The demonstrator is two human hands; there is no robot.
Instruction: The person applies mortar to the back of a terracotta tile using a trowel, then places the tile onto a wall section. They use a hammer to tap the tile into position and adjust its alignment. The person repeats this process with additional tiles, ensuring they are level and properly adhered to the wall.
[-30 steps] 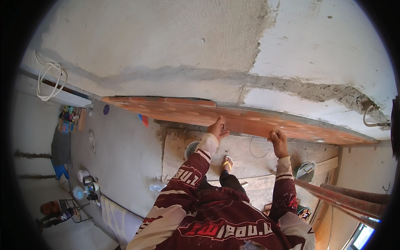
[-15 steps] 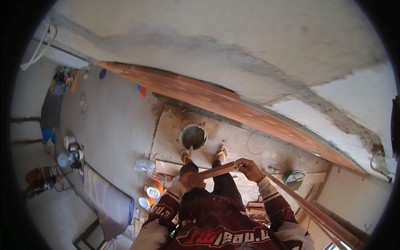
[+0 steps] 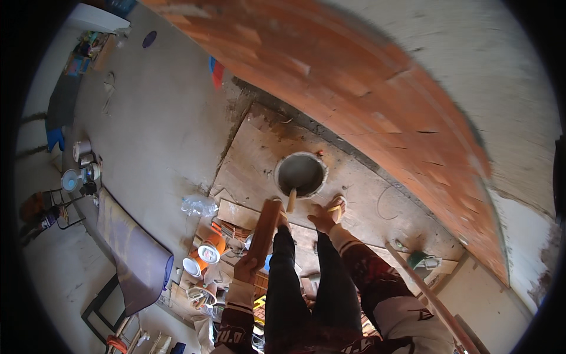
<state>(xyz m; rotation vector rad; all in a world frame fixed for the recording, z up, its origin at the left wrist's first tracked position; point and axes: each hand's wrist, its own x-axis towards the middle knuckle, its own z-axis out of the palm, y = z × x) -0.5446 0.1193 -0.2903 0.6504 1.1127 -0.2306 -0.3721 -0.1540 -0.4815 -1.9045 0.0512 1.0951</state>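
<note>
My left hand grips the lower end of a long reddish-brown brick tile, which points up and away from me. Ahead of my feet stands a round bucket with grey mortar in it. A pale wooden handle sticks out over the bucket's near rim. To the right of that handle, and apart from it, is my right hand, its fingers stretched out and nothing seen in them.
A wall faced with orange-brown brick tiles runs along the right. Boards cover the floor under the bucket. Orange-and-white tubs stand left of my legs, beside a clear plastic bag. A long pole slants at lower right.
My right hand has left the tile's end and moved forward toward the bucket. My left hand keeps the tile, now turned more upright. The view has tipped down, showing more brick wall.
</note>
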